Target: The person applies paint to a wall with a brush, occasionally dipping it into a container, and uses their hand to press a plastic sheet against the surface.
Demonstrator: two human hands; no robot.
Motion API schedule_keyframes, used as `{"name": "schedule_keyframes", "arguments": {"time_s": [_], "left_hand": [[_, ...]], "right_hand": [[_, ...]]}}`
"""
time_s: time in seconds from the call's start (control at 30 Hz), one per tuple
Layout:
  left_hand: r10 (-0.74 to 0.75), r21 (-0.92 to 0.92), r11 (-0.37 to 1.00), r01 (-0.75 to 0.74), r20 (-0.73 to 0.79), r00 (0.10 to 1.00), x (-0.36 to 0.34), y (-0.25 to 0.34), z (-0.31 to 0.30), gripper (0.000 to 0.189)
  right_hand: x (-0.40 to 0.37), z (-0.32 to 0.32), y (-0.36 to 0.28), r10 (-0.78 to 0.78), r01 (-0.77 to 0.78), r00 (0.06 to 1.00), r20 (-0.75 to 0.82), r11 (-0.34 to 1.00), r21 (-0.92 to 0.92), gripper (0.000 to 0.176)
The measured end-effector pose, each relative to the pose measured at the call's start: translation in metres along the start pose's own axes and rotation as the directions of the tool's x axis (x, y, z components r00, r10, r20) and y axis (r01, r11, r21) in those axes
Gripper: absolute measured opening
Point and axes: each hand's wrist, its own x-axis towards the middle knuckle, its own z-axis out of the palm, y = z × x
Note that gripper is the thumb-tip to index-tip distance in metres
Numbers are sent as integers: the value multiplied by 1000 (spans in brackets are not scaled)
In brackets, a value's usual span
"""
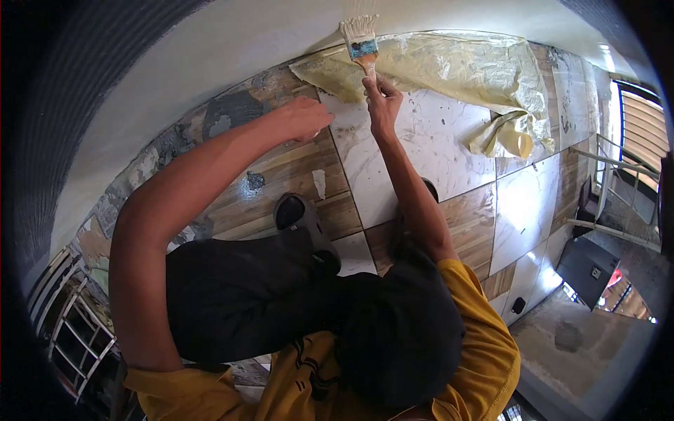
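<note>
My right hand [383, 107] grips the wooden handle of a paintbrush [364, 48] with a blue-painted ferrule. Pale paint coats its bristles, which point away from me at the foot of the white wall [281, 29]. Curled closed, my left hand [306, 119] hovers over the tiled floor to the left of the brush. Its fingers are turned under, and whatever they may hold is hidden. Beneath the brush and to its right, a crumpled yellowish plastic sheet [463, 67] lies along the wall's base.
Wood-look and white marbled tiles [428, 137] cover the floor around my shoes [303, 223]. Dark grey smears [235, 112] mark the left side. A metal frame [618, 165] and a dark panel [587, 270] stand at the right. White metal bars [78, 326] are at lower left.
</note>
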Motion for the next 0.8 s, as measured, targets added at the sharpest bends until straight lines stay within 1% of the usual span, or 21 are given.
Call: {"name": "schedule_keyframes", "arguments": {"time_s": [0.07, 0.13, 0.2, 0.27, 0.33, 0.37, 0.4, 0.43, 0.47, 0.53, 0.6, 0.63, 0.67, 0.73, 0.77, 0.8], "left_hand": [[13, 2, 1000, -13, -14, 1000, 1, 1, 0, 23], [27, 5, 1000, -27, -33, 999, 2, -1, 1, 22], [79, 12, 997, -78, -138, 987, 2, -2, 2, 20], [79, 14, 997, -78, -121, 990, 4, -3, 0, 19], [75, 15, 997, -74, -103, 992, 10, -5, 0, 18], [64, 33, 998, -62, -69, 996, 15, -6, -1, 18], [53, 49, 997, -52, -33, 998, 20, -7, -1, 17], [51, 39, 998, -50, -30, 998, 21, -4, -6, 17], [51, 41, 998, -50, -29, 998, 24, -2, -13, 18], [55, 38, 998, -54, -25, 998, 34, -2, -17, 18], [84, 35, 996, -80, -115, 990, 45, -4, -19, 17], [93, 43, 995, -89, -113, 989, 48, -5, -21, 17], [99, 48, 994, -94, -116, 988, 52, -6, -24, 18], [107, 61, 993, -100, -126, 986, 54, -3, -32, 18], [103, 72, 993, -96, -110, 989, 53, -2, -32, 18], [95, 78, 993, -88, -94, 991, 50, 1, -30, 19]], "right_hand": [[0, -3, 2, 11, -12, 1000, -13, 999, -31, 28], [3, -8, 9, -70, 72, 997, 21, 985, -156, 27], [2, -12, 14, -45, 45, 999, 4, 988, -151, 27], [-1, -15, 16, -19, 17, 1000, -9, 989, -146, 28], [-7, -22, 14, 38, -38, 999, -6, 989, -143, 23], [-12, -28, 12, 40, -39, 999, 0, 989, -145, 23], [-22, -33, 0, 136, -135, 991, 7, 988, -75, 22], [-32, -41, -7, 235, -235, 972, 19, 972, -7, 21], [-38, -50, -9, 284, -288, 956, 79, 957, 43, 23], [-50, -69, -23, 354, -396, 914, 197, 885, 247, 28], [-59, -83, -39, 396, -459, 883, 250, 841, 288, 31], [-60, -90, -46, 445, -516, 852, 277, 804, 296, 36], [-61, -93, -51, 438, -507, 858, 269, 807, 303, 36], [-61, -95, -66, 456, -532, 830, 322, 822, 204, 39], [-61, -94, -71, 457, -531, 830, 320, 823, 203, 39], [-59, -90, -74, 468, -537, 820, 329, 828, 159, 37]]}}
